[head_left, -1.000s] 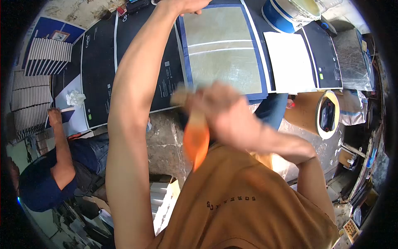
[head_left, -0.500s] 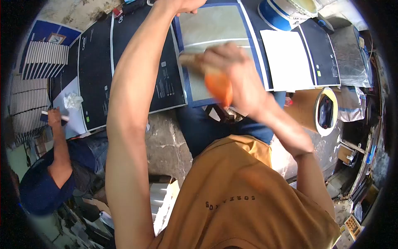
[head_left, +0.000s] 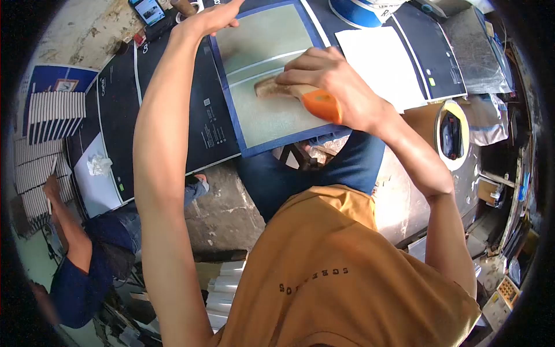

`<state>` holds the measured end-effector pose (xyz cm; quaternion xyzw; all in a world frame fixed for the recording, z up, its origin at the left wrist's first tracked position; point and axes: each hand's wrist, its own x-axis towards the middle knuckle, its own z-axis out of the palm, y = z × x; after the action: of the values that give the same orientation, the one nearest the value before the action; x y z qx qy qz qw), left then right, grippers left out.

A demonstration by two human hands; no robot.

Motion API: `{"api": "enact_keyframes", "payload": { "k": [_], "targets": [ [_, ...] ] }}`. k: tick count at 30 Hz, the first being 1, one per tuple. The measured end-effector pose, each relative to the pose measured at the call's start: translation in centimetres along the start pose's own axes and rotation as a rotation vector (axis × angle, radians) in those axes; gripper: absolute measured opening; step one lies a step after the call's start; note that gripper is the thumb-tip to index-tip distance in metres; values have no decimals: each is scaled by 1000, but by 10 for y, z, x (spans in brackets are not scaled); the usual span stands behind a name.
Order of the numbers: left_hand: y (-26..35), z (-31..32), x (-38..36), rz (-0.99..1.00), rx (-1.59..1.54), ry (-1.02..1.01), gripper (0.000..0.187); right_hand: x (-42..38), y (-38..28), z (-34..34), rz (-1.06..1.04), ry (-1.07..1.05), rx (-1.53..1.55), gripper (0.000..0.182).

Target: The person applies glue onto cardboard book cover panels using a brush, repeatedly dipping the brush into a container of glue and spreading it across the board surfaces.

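My right hand [head_left: 329, 81] is closed around a wide brush with an orange handle [head_left: 324, 106]. The brush's bristles [head_left: 269, 88] lie over a blue-bordered sheet [head_left: 245, 130], whose grey-green face is crossed by pale lines and looks wet. At the far left corner of that sheet is my left hand [head_left: 214, 20], fingers stretched out, with nothing held in it. Beneath the sheet spreads a black printed board [head_left: 214, 124] on the table.
A white sheet [head_left: 378, 66] and a blue-and-white bucket [head_left: 364, 13] stand to the right. Stacks of books [head_left: 58, 107] fill the left end. A co-worker's hand [head_left: 52, 188] touches one stack. A phone [head_left: 147, 11] lies at the back left, a cardboard tube [head_left: 451, 139] at right.
The view has shifted, and the blue-bordered sheet sits further left. The brush slowed from a blur. My left hand's fingers are now stretched out. The co-worker's hand moved to the book stack.
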<state>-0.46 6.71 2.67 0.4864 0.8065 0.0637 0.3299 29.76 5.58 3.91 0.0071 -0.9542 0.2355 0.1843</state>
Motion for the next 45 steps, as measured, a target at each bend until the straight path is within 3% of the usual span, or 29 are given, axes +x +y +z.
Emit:
{"api": "enact_keyframes", "payload": {
  "k": [6, 8, 13, 17, 18, 19, 21, 22, 24, 27, 30, 36, 39, 40, 42, 45],
  "targets": [
    [-11, -2, 1, -20, -46, -23, 90, -64, -47, -29, -19, -343, 94, 32],
    [-18, 1, 12, 32, -157, -82, 88, -66, -49, -45, -9, -291, 98, 32],
    [-36, 12, 37, 85, -77, 117, 106, -21, 34, -32, -84, 82, -47, 31],
    [-22, 12, 16, 14, -47, 128, 106, -48, 21, -33, -43, -142, 202, 28],
    [-23, 12, 16, 23, -45, 129, 106, -66, 8, -36, -7, -139, 106, 24],
    [-25, 11, 17, 33, -43, 132, 107, -76, -8, -54, 77, -287, 194, 28],
    [-55, 1, 48, 44, -65, 14, 109, -91, -17, -69, 47, -417, 111, 36],
    [-54, -2, 55, 58, -68, -51, 109, -93, -16, -67, 71, -309, 117, 38],
    [-43, 3, 51, 16, -67, 16, 110, -82, -5, -65, 45, -116, -1, 46],
    [-27, 13, 32, 15, -83, 99, 110, -47, 27, -57, -68, -53, -116, 29],
    [-36, 21, 32, 25, -103, 126, 110, -49, 24, -46, 66, -288, -158, 38],
    [-40, 23, 36, 12, 25, 212, 101, -103, -43, -88, 243, -506, -11, 30],
    [-39, 34, 0, 129, 72, 391, 85, -118, -36, -97, 53, -219, -54, 28],
    [-48, 44, -8, 269, 34, 503, 69, -112, -41, -101, 235, -78, 1, 22],
    [-57, 66, -39, 379, -119, 656, 45, -105, -36, -95, 408, 221, -26, 23],
    [-63, 96, -105, 391, -163, 623, 27, -62, -7, -75, 695, 463, -90, 28]
  ]
}}
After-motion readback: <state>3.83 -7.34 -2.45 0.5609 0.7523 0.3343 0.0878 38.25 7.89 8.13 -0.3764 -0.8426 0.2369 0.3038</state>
